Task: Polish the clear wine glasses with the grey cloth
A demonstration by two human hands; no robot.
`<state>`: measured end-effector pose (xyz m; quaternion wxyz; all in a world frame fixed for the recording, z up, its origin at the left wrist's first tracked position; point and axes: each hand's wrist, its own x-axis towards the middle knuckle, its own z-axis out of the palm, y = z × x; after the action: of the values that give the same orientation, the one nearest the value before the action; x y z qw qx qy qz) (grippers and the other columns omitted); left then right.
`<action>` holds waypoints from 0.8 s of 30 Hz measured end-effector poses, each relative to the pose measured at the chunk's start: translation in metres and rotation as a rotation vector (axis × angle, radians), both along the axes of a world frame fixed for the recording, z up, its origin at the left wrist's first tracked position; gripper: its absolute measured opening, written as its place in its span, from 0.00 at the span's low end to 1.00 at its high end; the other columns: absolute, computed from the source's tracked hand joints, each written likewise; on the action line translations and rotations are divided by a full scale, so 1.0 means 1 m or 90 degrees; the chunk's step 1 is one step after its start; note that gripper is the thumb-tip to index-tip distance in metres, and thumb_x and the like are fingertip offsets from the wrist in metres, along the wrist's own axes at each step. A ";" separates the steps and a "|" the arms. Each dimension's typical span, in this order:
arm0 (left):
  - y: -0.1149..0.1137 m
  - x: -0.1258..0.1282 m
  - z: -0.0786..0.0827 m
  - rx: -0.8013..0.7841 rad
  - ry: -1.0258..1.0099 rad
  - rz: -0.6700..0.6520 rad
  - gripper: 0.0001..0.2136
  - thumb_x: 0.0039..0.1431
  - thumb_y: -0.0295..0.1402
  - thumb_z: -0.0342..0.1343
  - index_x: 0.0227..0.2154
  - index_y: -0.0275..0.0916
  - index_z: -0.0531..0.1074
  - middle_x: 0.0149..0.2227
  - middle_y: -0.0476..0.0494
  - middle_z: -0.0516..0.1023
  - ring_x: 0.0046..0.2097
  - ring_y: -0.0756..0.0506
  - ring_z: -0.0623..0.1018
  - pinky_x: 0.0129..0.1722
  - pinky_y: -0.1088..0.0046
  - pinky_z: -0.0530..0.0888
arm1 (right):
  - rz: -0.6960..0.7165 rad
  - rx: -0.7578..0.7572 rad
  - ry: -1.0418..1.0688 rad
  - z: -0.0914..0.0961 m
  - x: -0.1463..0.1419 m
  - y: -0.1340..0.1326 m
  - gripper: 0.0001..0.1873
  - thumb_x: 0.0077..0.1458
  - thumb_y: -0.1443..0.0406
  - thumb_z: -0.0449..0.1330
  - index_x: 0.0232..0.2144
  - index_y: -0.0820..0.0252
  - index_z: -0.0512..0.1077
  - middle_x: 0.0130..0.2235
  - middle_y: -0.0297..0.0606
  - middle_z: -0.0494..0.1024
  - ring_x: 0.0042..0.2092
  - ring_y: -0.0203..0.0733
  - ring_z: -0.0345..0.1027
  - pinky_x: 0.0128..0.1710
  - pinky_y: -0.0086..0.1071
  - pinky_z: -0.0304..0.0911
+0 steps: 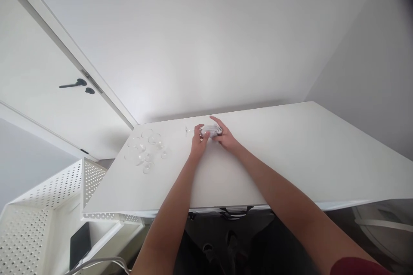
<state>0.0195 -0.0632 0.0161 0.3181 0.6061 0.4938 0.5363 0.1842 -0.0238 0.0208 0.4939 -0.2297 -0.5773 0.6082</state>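
A clear stemmed glass (189,130) lies sideways in the air above the white table, its foot pointing left. My left hand (199,141) is closed round it near the stem end of the bowl. Whitish, crumpled material, perhaps a cloth (213,129), shows at the bowl; whether it is inside or wrapped around cannot be made out. From the right, my right hand (227,138) curves round the rim end and this material, with one finger extended past it. Several other clear stemmed glasses (147,166) stand in a group on the table to the left.
The white tabletop (274,150) runs along a pale wall (206,43). A door with a black handle (72,84) is at the left. Below the table's left end sit white perforated panels (61,184), a dark flat object (80,245) and cables (106,260).
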 end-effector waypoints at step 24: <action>0.004 -0.001 -0.001 0.068 -0.020 -0.064 0.21 0.71 0.48 0.51 0.62 0.49 0.69 0.64 0.40 0.71 0.63 0.39 0.72 0.62 0.58 0.70 | 0.030 -0.146 0.094 -0.004 0.006 0.013 0.54 0.34 0.75 0.60 0.67 0.47 0.62 0.39 0.33 0.78 0.38 0.46 0.75 0.41 0.44 0.75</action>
<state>0.0187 -0.0595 0.0150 0.3195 0.6378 0.4279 0.5549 0.1897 -0.0106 0.0167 0.4915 -0.2257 -0.4714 0.6966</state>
